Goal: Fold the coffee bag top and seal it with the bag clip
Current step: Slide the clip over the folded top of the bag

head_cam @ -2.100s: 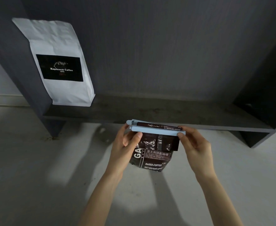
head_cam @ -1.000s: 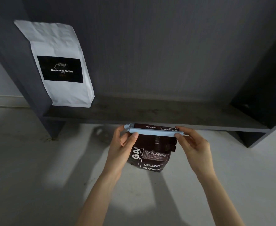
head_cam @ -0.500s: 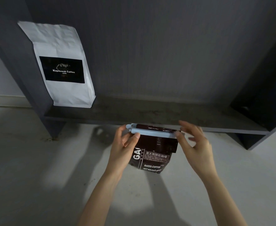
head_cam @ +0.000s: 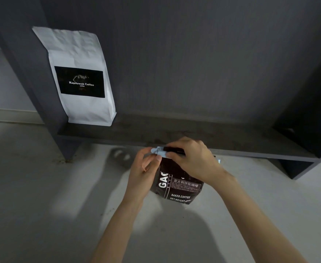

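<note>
Hands meet at centre frame: left hand (head_cam: 143, 172) pinches the pale blue bag clip (head_cam: 160, 153) at its nine-o'clock end, right hand (head_cam: 193, 159) clamps over the clip atop the dark coffee bag (head_cam: 176, 185). White coffee bag (head_cam: 80, 76) stands at ten o'clock on the shelf (head_cam: 194, 136).

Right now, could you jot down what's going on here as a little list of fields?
activity: sealing a coffee bag with a clip
held item: dark coffee bag, printed BAKED.COFFEE, held in the air in front of the shelf
clip: pale blue bag clip across the bag's folded top
left hand: pinches the clip's left end
right hand: lies over the clip and bag top, hiding most of the clip
clip closed: cannot tell
shelf: dark, low
also there: white Kopiluwak Coffee bag, upright at the shelf's left end
</note>
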Available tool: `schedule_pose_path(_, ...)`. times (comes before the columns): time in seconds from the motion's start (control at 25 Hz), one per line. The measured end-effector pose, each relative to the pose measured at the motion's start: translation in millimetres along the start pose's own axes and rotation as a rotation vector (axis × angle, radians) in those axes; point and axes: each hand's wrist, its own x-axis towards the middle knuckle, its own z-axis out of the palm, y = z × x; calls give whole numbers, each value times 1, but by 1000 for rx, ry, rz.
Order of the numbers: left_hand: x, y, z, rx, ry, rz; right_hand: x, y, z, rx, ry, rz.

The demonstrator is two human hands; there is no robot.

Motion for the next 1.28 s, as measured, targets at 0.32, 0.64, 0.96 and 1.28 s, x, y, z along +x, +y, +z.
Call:
schedule_pose_path(0.32, 4, 1, -4, 6, -62, 36, -8, 0, 7, -39, 89, 3)
schedule_pose_path(0.64, 4, -5, 1, 49, -10, 85, -12, -3, 11, -76, 132, -5)
schedule_pose_path(0.96, 1, -4, 5, 24, -10, 99, -11, 1, 10, -54, 138, -36)
schedule_pose_path(1.28, 0, 1, -3, 118, -124, 96, -39, 30, -15, 147, 393, 21)
